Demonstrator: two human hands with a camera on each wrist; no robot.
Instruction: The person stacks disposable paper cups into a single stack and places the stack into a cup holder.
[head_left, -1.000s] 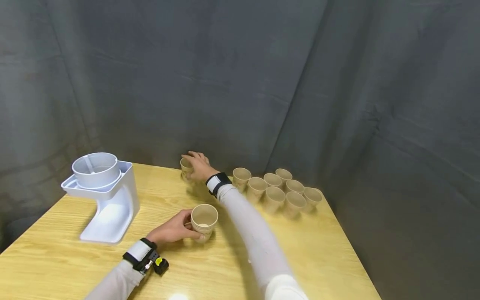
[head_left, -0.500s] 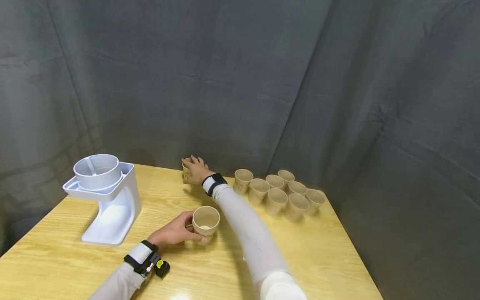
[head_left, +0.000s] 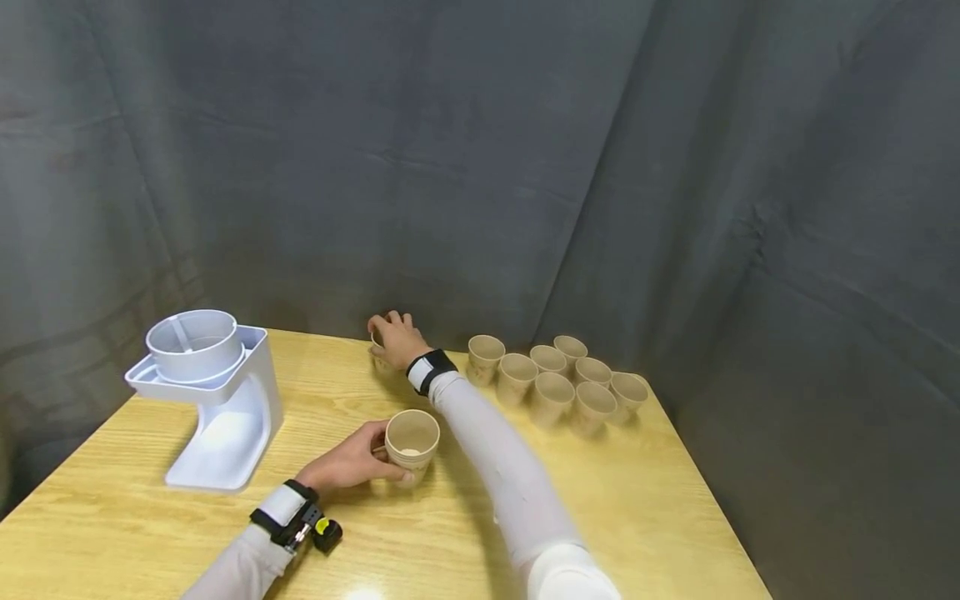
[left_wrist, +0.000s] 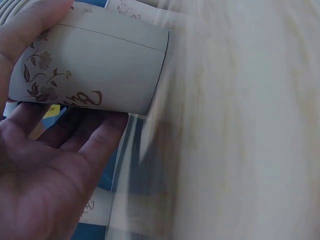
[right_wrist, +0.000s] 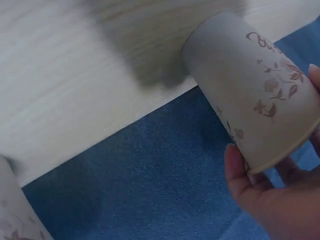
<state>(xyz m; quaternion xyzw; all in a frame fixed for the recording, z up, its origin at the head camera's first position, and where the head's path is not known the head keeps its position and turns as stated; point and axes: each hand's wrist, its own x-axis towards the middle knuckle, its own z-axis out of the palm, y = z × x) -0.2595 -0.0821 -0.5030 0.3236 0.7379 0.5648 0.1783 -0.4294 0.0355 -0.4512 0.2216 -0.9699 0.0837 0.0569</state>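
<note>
Head view: left arm came in from the lower left, forearm angled up and to the right, wrist low over the table (head_left: pixel 637 508). The left hand (head_left: pixel 352 458) held a stack of cups (head_left: pixel 414 454), thumb on the near side; stack upright, mouth up, near the middle of the table. Right arm was stretched long and diagonal toward the far edge, passing just right of the stack. The right hand (head_left: pixel 401 340) was over a single cup (head_left: pixel 380 360) by the far edge, fingers bent at its rim. Straps (head_left: pixel 431 371) on both wrists, pale sleeves (head_left: pixel 517 475). Eight loose cups (head_left: pixel 552 404) stood upright in a cluster right of the right forearm. White stand (head_left: pixel 225 450) with a round container (head_left: pixel 193 350) on top, at left. Dark curtain (head_left: pixel 480 167) behind.

Left wrist view: left hand wrapped round the stack, thumb across one side, fingers on the opposite side, palm partly turned to the camera. Floral print on the cup wall; table blurred.

Right wrist view: right hand gripped the single cup near the rim, thumb and fingers on opposite sides, grip about cup-wide. Part of another cup showed at lower left.
</note>
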